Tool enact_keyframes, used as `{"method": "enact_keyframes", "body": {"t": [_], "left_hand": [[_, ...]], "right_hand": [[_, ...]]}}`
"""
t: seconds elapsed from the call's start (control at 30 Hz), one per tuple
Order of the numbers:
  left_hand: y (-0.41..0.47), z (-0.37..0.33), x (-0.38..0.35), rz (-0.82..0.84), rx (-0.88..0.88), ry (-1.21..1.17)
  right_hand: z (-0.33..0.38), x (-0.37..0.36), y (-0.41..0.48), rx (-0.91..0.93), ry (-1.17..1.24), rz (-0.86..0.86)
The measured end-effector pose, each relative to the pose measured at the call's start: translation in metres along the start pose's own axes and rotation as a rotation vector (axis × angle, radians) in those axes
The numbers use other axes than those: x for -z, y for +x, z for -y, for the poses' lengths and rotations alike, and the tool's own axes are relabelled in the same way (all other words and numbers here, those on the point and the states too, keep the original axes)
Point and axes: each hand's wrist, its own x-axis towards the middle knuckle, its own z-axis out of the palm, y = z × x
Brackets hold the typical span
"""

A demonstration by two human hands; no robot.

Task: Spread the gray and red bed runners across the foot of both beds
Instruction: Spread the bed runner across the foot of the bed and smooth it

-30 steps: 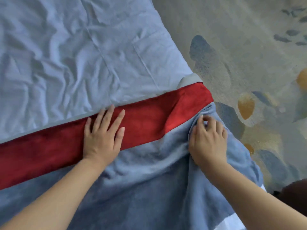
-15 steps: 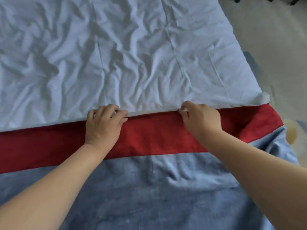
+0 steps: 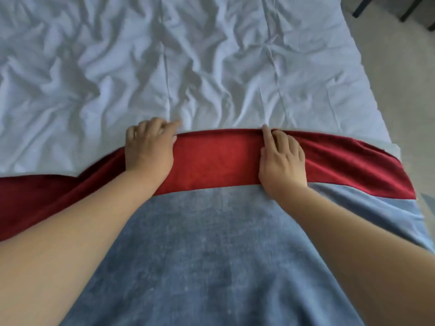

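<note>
A bed runner lies across the near end of a bed with a crumpled white sheet (image 3: 211, 67). Its far band is red (image 3: 216, 161) and its near part is gray-blue (image 3: 211, 243). My left hand (image 3: 148, 149) grips the red band's far edge with curled fingers. About a forearm's length to the right, my right hand (image 3: 281, 158) pinches the same edge, index finger straight along the fabric. Between the hands the red edge sits pushed up toward the sheet; left of my left hand it sags back toward me.
The bed's right edge (image 3: 376, 109) drops to a pale carpeted floor (image 3: 404, 90). Dark furniture legs (image 3: 409, 8) stand at the top right corner. The runner's right end (image 3: 400, 180) hangs over the bed's side.
One second ago my left hand lay flat and my right bunched the gray part at the bed's corner. Both now grip the red far edge and have pushed it farther up the sheet.
</note>
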Motion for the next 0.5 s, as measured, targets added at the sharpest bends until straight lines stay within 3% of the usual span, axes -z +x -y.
{"method": "enact_keyframes", "body": {"t": [0.13, 0.27, 0.37, 0.5], "left_hand": [[-0.031, -0.01, -0.017, -0.114, -0.1, -0.018], [-0.035, -0.023, -0.024, -0.087, -0.142, -0.03], [-0.024, -0.063, -0.027, -0.044, -0.215, -0.074], [-0.01, -0.141, -0.033, -0.027, -0.299, -0.137]], "right_hand": [[-0.041, -0.005, -0.02, -0.034, -0.054, 0.008], [-0.101, 0.011, -0.023, -0.109, -0.002, 0.027], [-0.132, 0.022, -0.025, -0.124, 0.022, 0.009], [-0.164, 0.037, -0.021, -0.181, 0.059, -0.143]]}}
